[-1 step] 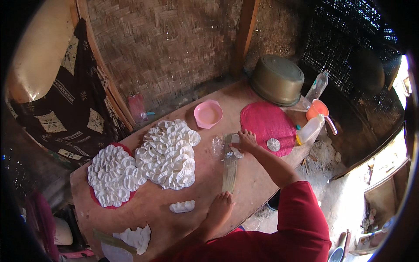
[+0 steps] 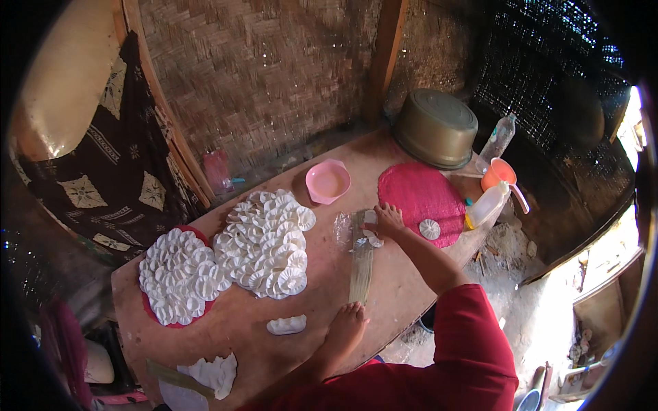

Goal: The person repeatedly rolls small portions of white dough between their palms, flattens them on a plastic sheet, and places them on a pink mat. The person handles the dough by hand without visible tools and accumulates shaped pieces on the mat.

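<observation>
A narrow ribbed greenish strip [image 2: 361,270] lies lengthwise on the table. At its near end, my left hand [image 2: 348,320] has its fingers together on the strip. My right hand [image 2: 389,222] is at the far end, thumb and fingers closed around a small white dough piece [image 2: 374,239] that partly shows beneath them. Just right of it, a single round pleated white dough disc [image 2: 430,229] rests on a pink-red round mat [image 2: 415,188]. To the left lie two heaps of similar pleated discs, a larger heap [image 2: 267,240] and a smaller heap [image 2: 178,277].
An oblong dough piece [image 2: 286,325] lies near my left forearm. Flat dough [image 2: 212,375] sits at the lower left. Farther back are a pink bowl [image 2: 327,181], an upturned metal pot [image 2: 435,129], a clear bottle [image 2: 498,140], an orange dipper [image 2: 499,172] and a tilted yellow-capped bottle [image 2: 488,207].
The view has shifted very slightly. Both hands stay at the two ends of the strip, and the right fingers have barely moved over the dough piece.
</observation>
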A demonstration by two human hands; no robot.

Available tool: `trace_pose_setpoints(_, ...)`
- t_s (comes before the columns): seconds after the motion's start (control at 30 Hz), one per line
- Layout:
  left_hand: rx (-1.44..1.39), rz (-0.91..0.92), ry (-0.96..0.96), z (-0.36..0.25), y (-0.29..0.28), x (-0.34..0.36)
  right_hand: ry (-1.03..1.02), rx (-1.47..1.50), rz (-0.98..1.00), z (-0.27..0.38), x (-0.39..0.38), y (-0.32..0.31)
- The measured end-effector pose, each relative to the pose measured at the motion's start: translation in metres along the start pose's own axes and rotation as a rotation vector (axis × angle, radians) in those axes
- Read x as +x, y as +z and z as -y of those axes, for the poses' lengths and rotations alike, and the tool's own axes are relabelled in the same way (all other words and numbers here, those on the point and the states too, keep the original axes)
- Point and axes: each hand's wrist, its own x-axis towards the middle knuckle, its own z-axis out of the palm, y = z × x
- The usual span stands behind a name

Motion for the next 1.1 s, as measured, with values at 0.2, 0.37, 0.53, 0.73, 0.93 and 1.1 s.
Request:
trace_pose_setpoints(0.2,-0.283,0.262,-0.186,0.019,-0.006,0.028,0.044,-0.031,-0.084,0.011,0.027,-0.026)
trace_pose_setpoints(0.37,-1.006,-0.311,-0.464,0.090,-0.031,0.089,-0.022,0.338,-0.140,0.027,-0.030,-0.049)
trace_pose_setpoints(0.53,-1.279,-0.167,-0.631,0.117,-0.056,0.134,-0.287,1.027,-0.168,0.025,-0.095,-0.050)
trace_pose_setpoints(0.73,-0.694,0.513,-0.105,0.090,-0.090,0.087,-0.123,0.843,-0.337,0.012,-0.138,-0.062)
trace_pose_setpoints(0.93,-1.213,-0.417,-0.129,0.034,-0.122,0.075,-0.349,1.432,-0.370,0.059,-0.169,-0.090)
trace_pose_setpoints(1.1,-1.543,-0.300,-0.274,0.011,-0.144,0.079,-0.327,1.540,-0.270,0.097,-0.188,-0.093)
